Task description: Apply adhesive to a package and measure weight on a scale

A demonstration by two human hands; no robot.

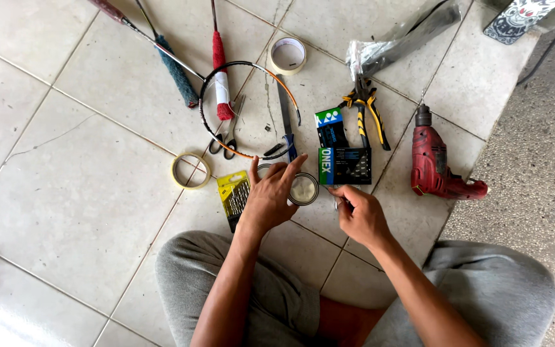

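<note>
Pale floor tiles (85, 186) carry everything, so going L to R: a tape ring (191, 170) lies flat, w/ racket handles (178, 71) and a stringless racket frame (248, 109) above it, scissors (225, 138) inside the hoop. A yellow pack of drill bits (232, 196) sits just beside your left hand (271, 199).

Your left grip is curled over a small round tin (303, 189), fingers touching its rim; the tin rests on the floor between your two hands, just below the dark string box (345, 166). Your right hand (361, 215) is pinched shut on a small thin metal item at the fingertips; too small to say what it is.

Further R: pliers (367, 112), then a red power drill (438, 167) near the tile edge.

Risks, as I judge them: the tin looks only lightly held, so a nudge could tip it and scatter whatever is inside across the tiles. The small piece in your right pinch could slip and roll into a grout line. Drill bits are close to your L wrist; a careless sweep could snag them.
</note>
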